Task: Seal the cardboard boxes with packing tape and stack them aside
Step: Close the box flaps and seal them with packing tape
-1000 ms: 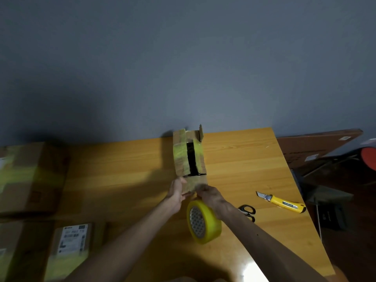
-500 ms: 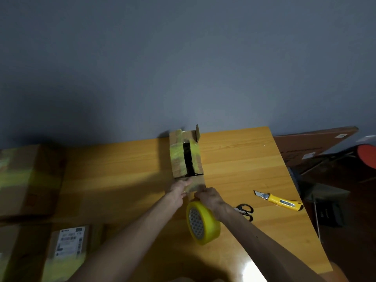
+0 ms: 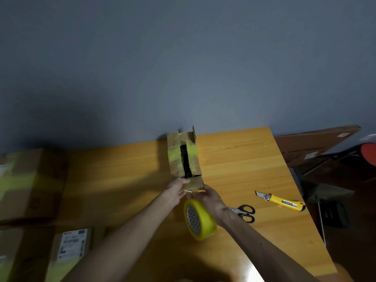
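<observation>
A small cardboard box (image 3: 175, 159) lies in the middle of the wooden table (image 3: 244, 159), streaked with yellow tape, a dark gap showing between its top flaps. My left hand (image 3: 175, 190) grips the box's near left corner, thumb on top. My right hand (image 3: 208, 197) is at the near end face, fingers curled and pinching a thin strip of tape (image 3: 188, 191) against it. The yellow tape roll (image 3: 200, 219) stands on edge just under my right wrist.
Black-handled scissors (image 3: 245, 213) and a yellow utility knife (image 3: 281, 202) lie right of my right arm. Taped boxes sit at the left (image 3: 30, 184), and one with a shipping label (image 3: 71, 247) at the lower left. The table's right edge drops to clutter on the floor.
The box has shifted slightly left and the gap between its flaps looks narrower. Both hands stay at its near end, the right one edging closer to the left.
</observation>
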